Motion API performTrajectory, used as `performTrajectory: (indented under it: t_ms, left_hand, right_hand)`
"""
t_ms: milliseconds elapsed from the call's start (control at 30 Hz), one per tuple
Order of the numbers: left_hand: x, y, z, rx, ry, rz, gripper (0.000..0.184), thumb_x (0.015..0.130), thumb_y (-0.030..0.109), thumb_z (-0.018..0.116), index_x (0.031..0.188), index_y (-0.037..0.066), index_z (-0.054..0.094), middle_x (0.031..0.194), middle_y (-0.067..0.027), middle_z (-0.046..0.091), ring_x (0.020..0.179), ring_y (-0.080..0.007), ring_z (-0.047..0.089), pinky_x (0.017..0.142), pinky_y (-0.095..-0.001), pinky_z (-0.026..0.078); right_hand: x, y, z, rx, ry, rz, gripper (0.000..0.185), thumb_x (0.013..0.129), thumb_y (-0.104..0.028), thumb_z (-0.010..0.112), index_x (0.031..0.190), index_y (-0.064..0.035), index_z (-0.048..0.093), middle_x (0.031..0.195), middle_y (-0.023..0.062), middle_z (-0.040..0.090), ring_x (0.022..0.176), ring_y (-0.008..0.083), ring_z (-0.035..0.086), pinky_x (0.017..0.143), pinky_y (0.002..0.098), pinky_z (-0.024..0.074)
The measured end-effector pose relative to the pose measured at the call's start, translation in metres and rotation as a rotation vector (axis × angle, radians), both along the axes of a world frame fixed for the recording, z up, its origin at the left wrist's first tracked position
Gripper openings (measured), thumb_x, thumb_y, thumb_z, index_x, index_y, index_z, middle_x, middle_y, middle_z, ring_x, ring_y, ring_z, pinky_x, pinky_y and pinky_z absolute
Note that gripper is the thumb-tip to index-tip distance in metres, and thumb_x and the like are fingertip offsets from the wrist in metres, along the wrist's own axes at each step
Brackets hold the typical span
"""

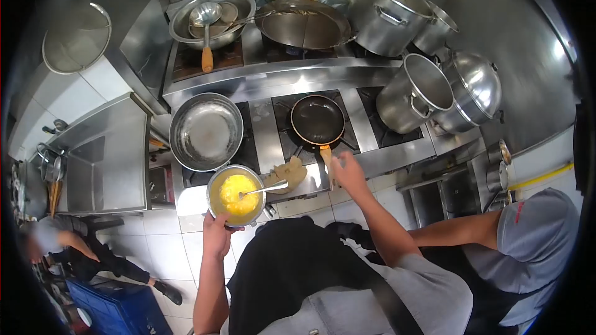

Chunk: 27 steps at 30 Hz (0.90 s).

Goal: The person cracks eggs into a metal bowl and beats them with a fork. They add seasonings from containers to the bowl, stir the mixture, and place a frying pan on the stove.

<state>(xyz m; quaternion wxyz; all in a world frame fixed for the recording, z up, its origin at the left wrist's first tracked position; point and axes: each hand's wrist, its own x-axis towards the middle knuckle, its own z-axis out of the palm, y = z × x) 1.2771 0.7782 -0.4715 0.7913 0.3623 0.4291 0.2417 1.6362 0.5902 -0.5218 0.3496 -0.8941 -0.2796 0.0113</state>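
My left hand (218, 234) is closed on the rim and side of a metal bowl (214, 211) of beaten egg (238, 191). A fork-like metal utensil (273, 187) rests in the egg, its handle over the right rim. My right hand (350, 174) is just right of the wooden handle (327, 164) of a small black frying pan (317, 119). Its fingers are loosely bent and slightly apart, and the handle shows uncovered beside them. The pan sits on a burner. A folded tan cloth (288, 175) lies on the stove's front edge, between bowl and pan handle.
A wide metal pan (207, 131) stands left on the stove. Tall pots (410, 96) stand right; a large wok (304, 25) and a basin with a ladle (207, 22) are behind. A co-worker (534, 236) is close on my right; another person (81, 245) is at far left.
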Motion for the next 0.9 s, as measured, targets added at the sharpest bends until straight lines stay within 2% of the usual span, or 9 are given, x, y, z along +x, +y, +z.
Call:
performTrajectory:
  t_ms: [67,133,267,400,467,533,600,700,900]
  left_hand:
    - [-0.005,0.006,0.007,0.007,0.013,-0.013,0.045,0.093,0.003,0.05,0.137,-0.003,0.04,0.123,-0.0222,0.06,0.097,-0.034,0.07,0.066,-0.0425,0.062]
    - [-0.007,0.013,0.015,0.023,0.0,0.003,0.047,0.093,0.002,0.049,0.138,-0.004,0.039,0.122,-0.0227,0.06,0.098,-0.0342,0.069,0.066,-0.0422,0.062]
    - [-0.016,0.016,0.027,-0.017,0.027,0.029,0.048,0.093,0.002,0.049,0.139,-0.004,0.039,0.124,-0.0239,0.06,0.1,-0.0357,0.069,0.067,-0.0427,0.062]
    - [-0.026,0.019,0.034,-0.045,0.033,0.025,0.047,0.093,0.002,0.048,0.139,-0.005,0.038,0.124,-0.024,0.06,0.1,-0.0361,0.069,0.068,-0.0435,0.061]
    - [-0.033,0.021,0.039,-0.049,0.068,0.002,0.044,0.094,0.003,0.046,0.138,-0.003,0.04,0.123,-0.022,0.062,0.102,-0.0335,0.068,0.069,-0.0431,0.059]
    - [-0.039,0.023,0.042,-0.038,0.088,0.006,0.044,0.094,0.003,0.046,0.138,-0.004,0.04,0.124,-0.022,0.062,0.102,-0.0336,0.068,0.069,-0.0433,0.059]
    - [-0.045,0.02,0.041,-0.034,0.092,0.019,0.044,0.094,0.003,0.045,0.138,-0.004,0.041,0.124,-0.022,0.062,0.102,-0.0337,0.068,0.069,-0.0435,0.058]
    - [-0.056,0.02,0.04,-0.036,0.1,0.06,0.044,0.094,0.002,0.045,0.137,-0.004,0.041,0.124,-0.0223,0.061,0.1,-0.0341,0.069,0.069,-0.0433,0.059]
    - [-0.071,0.025,0.032,-0.078,0.098,0.088,0.044,0.095,0.001,0.047,0.137,-0.005,0.038,0.124,-0.0251,0.059,0.101,-0.0368,0.069,0.071,-0.0448,0.061]
  right_hand:
    - [-0.017,-0.025,-0.001,-0.036,0.111,0.021,0.032,0.094,-0.031,0.058,0.094,-0.0001,0.066,0.094,0.0257,0.069,0.089,0.0451,0.066,0.079,0.0494,0.0515]
    - [-0.049,-0.046,-0.015,-0.311,0.332,0.035,0.033,0.093,-0.031,0.058,0.087,0.0001,0.067,0.09,0.0255,0.069,0.088,0.0453,0.066,0.079,0.0512,0.0507]
    - [-0.101,-0.059,-0.125,-0.387,0.504,0.385,0.039,0.092,-0.038,0.063,0.095,0.0008,0.069,0.094,0.0262,0.07,0.092,0.0427,0.068,0.084,0.0486,0.0522]
    - [-0.091,-0.021,-0.225,-0.455,0.498,0.091,0.048,0.087,-0.041,0.069,0.097,0.0055,0.069,0.105,0.0276,0.07,0.104,0.0452,0.066,0.093,0.0484,0.0515]
    - [-0.082,-0.001,-0.255,-0.42,0.732,0.125,0.052,0.085,-0.041,0.073,0.114,0.0015,0.067,0.117,0.0236,0.069,0.112,0.0432,0.064,0.098,0.0468,0.0502]
    - [-0.08,0.006,-0.271,-0.292,0.544,0.217,0.049,0.089,-0.036,0.07,0.125,-0.0037,0.064,0.123,0.0234,0.067,0.118,0.0348,0.063,0.1,0.0413,0.05]
    - [-0.078,0.014,-0.297,-0.291,0.46,0.241,0.048,0.089,-0.032,0.07,0.13,-0.0068,0.062,0.127,0.0211,0.066,0.123,0.0342,0.06,0.103,0.04,0.0483]
    - [-0.085,0.021,-0.288,-0.121,0.625,0.23,0.055,0.09,-0.027,0.07,0.141,-0.0118,0.054,0.139,0.0148,0.06,0.132,0.0342,0.054,0.109,0.0409,0.0435]
    - [-0.089,0.027,-0.277,-0.246,0.49,0.189,0.056,0.091,-0.032,0.068,0.142,-0.0128,0.054,0.143,0.0154,0.057,0.137,0.034,0.049,0.112,0.0399,0.0409]
